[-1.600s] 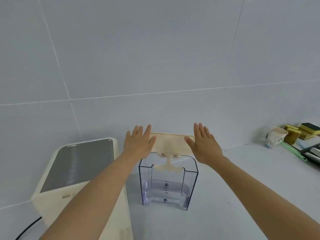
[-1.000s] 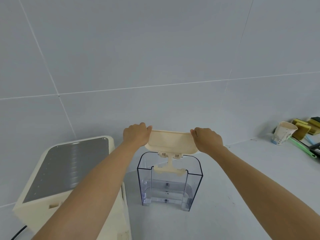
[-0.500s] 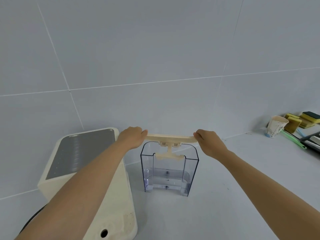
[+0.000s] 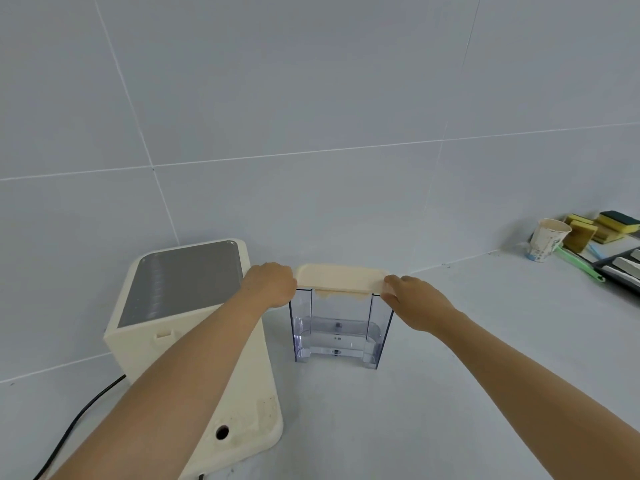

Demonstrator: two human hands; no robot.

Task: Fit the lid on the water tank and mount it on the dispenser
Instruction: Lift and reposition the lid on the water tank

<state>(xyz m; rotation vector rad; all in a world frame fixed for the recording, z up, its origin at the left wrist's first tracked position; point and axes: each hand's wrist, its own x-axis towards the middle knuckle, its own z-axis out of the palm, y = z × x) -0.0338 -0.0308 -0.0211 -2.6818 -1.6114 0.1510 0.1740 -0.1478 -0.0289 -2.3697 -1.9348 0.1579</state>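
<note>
A clear plastic water tank [image 4: 341, 336] stands upright on the white counter, just right of the cream dispenser [image 4: 194, 327]. A cream lid [image 4: 341, 277] lies flat across the tank's top rim. My left hand [image 4: 272, 284] grips the lid's left end, and my right hand [image 4: 414, 299] grips its right end. A cream piece under the lid hangs a short way down inside the tank. The dispenser's base plate [image 4: 249, 420], with a round hole, juts forward beneath my left forearm.
A black power cord [image 4: 74, 424] runs from the dispenser toward the lower left. At the far right stand a paper cup [image 4: 547, 239], yellow sponges [image 4: 602, 226], a green-handled tool [image 4: 578, 261] and a dark tray [image 4: 623, 268]. The tiled wall is close behind.
My open hands closed on the lid's ends, tipped it from leaning upright to flat, and lowered it onto the tank's rim.
</note>
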